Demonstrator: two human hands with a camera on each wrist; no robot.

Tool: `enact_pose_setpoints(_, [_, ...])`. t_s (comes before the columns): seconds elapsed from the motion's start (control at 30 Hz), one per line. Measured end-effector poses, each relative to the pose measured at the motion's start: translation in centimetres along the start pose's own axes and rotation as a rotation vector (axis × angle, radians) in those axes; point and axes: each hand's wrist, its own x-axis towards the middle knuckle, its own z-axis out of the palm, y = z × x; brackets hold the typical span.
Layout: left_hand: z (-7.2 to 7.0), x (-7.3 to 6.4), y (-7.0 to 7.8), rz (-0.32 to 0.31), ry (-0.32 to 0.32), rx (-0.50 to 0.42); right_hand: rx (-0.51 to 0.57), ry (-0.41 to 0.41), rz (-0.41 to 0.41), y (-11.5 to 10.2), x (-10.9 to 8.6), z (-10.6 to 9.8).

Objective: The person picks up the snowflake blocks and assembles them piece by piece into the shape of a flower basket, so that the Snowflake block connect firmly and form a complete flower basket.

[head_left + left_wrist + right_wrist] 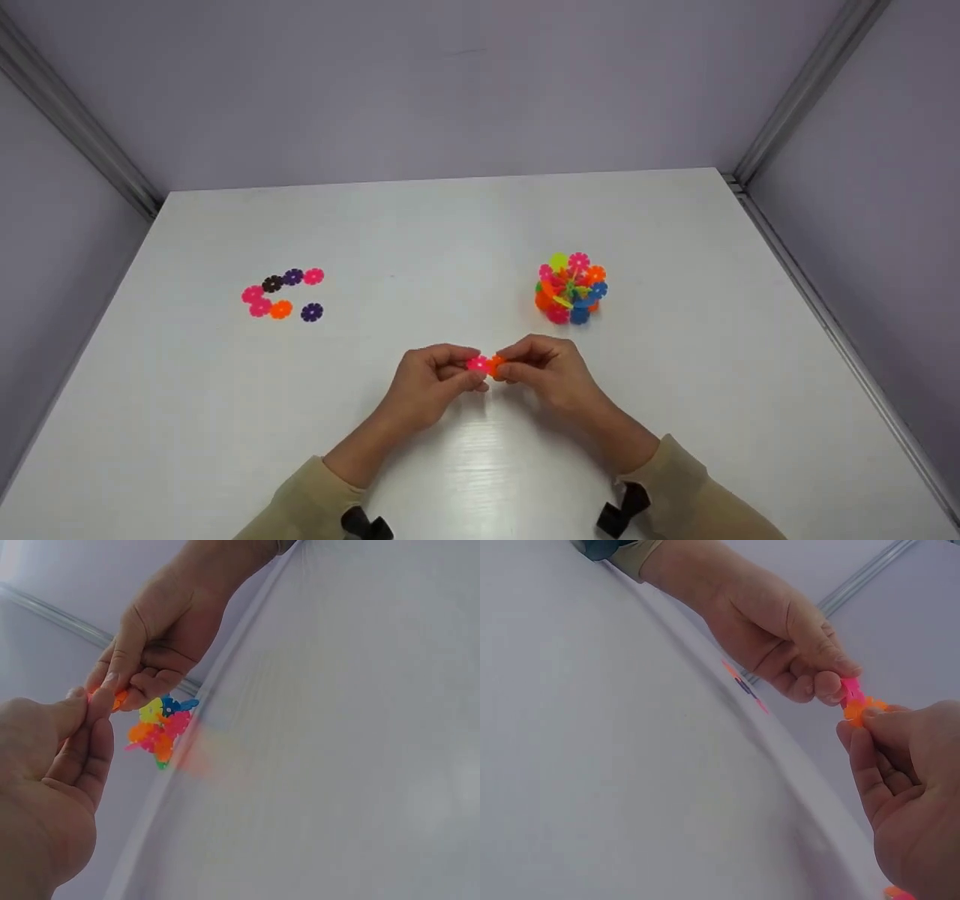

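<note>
Near the front middle of the table, my left hand (431,382) pinches a pink flower-shaped plastic disc (478,364) between thumb and fingers. My right hand (551,371) pinches an orange flower-shaped disc (496,365) right beside it. The two discs touch at their edges above the table. In the right wrist view the pink disc (851,687) meets the orange disc (864,709) at an angle; whether their slots are interlocked I cannot tell. Fingertips hide part of both discs. Beyond the right hand stands a round cluster of joined discs (571,289) in several colours.
Loose flower discs lie at the left of the white table (405,247): a black disc (272,283), an orange disc (281,309), a purple disc (312,312), and several others, mostly pink. Pale walls (465,97) and metal rails (817,67) bound the table's back and sides.
</note>
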Motion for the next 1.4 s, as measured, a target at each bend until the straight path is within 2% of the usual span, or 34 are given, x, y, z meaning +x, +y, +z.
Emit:
enact_pose_setpoints(0.27, [0.15, -0.01, -0.24, -0.032, 0.0, 0.0, -0.032, -0.014, 0.0, 0.2, -0.08, -0.15])
enact_pose_setpoints(0.7, [-0.07, 0.06, 0.11, 0.008, 0.0, 0.054, -0.041, -0.02, 0.033, 0.23, 0.24, -0.37])
enact_pose_setpoints(0.8, [-0.11, 0.04, 0.14, 0.041, -0.004, 0.07, -0.028, -0.022, 0.045, 0.23, 0.22, -0.46])
enact_pose_setpoints(0.97, [-0.37, -0.04, 0.01, 0.13, 0.001, 0.082, 0.014, -0.033, 0.105, 0.13, 0.11, -0.62])
enact_pose_setpoints(1.1, [-0.51, -0.11, -0.12, 0.161, 0.004, 0.09, -0.006, -0.062, 0.114, 0.07, 0.15, -0.61])
enact_pose_setpoints(1.23, [-0.49, -0.17, -0.12, 0.157, 0.002, 0.105, -0.053, -0.083, 0.101, 0.18, 0.19, -0.65])
enact_pose_setpoints(1.4, [-0.47, -0.14, 0.17, 0.123, -0.016, 0.15, -0.089, -0.106, 0.093, 0.29, 0.2, -0.85])
